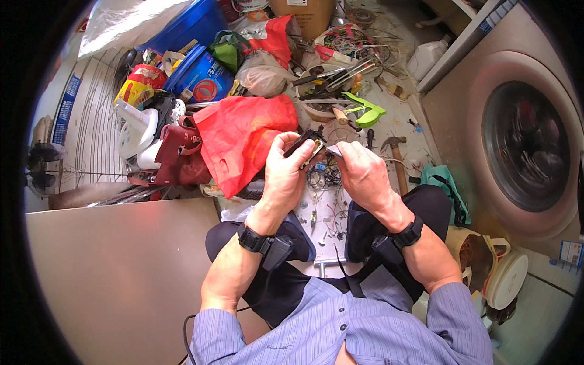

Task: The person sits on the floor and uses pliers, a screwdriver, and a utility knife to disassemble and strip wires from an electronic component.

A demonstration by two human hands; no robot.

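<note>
Gripping black part (311,137) in curled left hand (286,167), pinching grey piece (334,150) in right hand (365,173); likely prying or fitting, calling for steadiness.

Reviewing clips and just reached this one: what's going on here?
A person's left hand holds a small black part with brass-coloured metal showing; the right hand pinches a thin grey piece close beside it. Whether they touch is unclear. Thin wires lie below on the littered floor, with a red bag to the left and a hammer to the right.
</note>
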